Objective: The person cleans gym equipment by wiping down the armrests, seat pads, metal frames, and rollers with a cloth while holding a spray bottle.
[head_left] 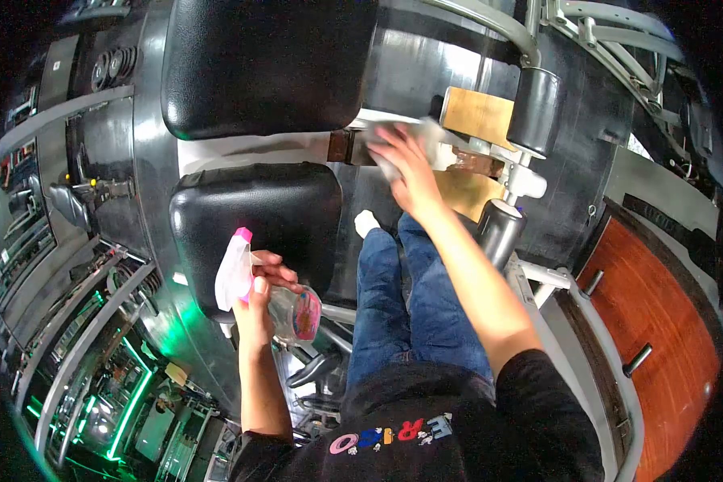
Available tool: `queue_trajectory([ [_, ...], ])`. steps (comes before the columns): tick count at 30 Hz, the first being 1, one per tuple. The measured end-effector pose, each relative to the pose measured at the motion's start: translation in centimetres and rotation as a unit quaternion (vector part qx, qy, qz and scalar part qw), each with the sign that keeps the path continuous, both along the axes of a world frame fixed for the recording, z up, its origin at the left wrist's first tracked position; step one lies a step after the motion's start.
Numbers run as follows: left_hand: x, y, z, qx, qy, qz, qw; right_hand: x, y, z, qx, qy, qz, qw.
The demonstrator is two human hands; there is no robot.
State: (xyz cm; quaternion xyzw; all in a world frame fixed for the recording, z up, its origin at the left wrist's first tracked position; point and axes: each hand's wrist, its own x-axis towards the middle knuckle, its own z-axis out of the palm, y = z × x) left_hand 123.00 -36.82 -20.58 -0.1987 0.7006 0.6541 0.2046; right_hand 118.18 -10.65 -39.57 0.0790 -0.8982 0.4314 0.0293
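Note:
My left hand [267, 283] is wrapped round the neck of a spray bottle [234, 273], which has a white head with a pink tip and a clear body with a pink-edged label. The bottle is tilted in front of a black padded seat [257, 217]. Out ahead, my right hand [410, 170] presses a greyish-white cloth [431, 138] against the metal frame of a gym machine, between the pads and the foam rollers. Motion smears the cloth and the fingers there.
A larger black pad [265, 64] lies beyond the seat. Black rollers [533, 111] and a yellowish board [478, 114] stand right of the cloth. A reddish-brown panel [647, 337] is at far right. Metal racks [64, 120] and green lights [132, 402] appear at left.

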Motion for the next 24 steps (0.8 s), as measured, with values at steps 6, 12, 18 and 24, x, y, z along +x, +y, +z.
queue_trajectory([
  [6,0.5,-0.1,-0.6,-0.015,0.000,0.021,1.000,7.3,-1.2,-6.4,-0.076,-0.085,-0.308,0.945],
  [12,0.9,-0.3,-0.9,0.015,0.044,0.015,0.999,2.0,-8.2,1.1,-0.181,-0.061,-0.088,0.978],
  [18,0.6,-0.6,-0.8,-0.006,0.067,-0.035,0.997,8.1,-4.8,-2.8,0.036,-0.064,-0.081,0.994],
  [24,0.9,-1.2,-1.4,0.015,0.094,-0.059,0.994,13.8,-2.5,-11.7,-0.408,-0.225,-0.446,0.764],
])
